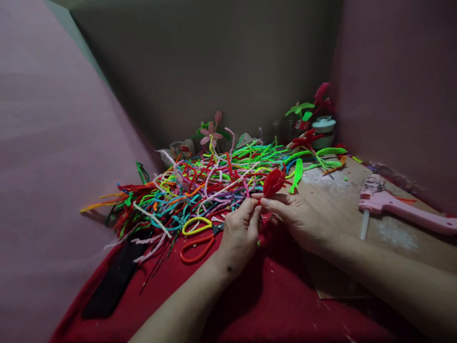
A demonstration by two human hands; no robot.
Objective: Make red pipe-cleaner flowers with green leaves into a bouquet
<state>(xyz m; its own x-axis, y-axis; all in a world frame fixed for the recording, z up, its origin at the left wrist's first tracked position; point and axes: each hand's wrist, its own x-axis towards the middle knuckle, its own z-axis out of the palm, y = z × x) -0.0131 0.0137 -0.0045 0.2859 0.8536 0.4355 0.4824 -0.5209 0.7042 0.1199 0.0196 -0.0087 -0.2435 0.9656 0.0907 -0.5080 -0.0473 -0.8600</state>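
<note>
A red pipe-cleaner petal (273, 182) stands up between my two hands at the middle of the frame. My right hand (298, 216) pinches it just below the fuzzy red head. My left hand (240, 234) is closed on the lower red part of the same piece, fingers curled together. A big heap of coloured pipe cleaners (200, 183) lies just behind and to the left of my hands. Scissors with yellow and orange handles (198, 236) lie on the red cloth (250, 305) next to my left hand.
A pink glue gun (392, 206) lies on the wooden board (339, 200) at the right. Finished pipe-cleaner flowers (310, 119) and a white jar (323, 128) stand in the back corner. A pink flower (211, 133) rises behind the heap. A black flat object (114, 281) lies at left.
</note>
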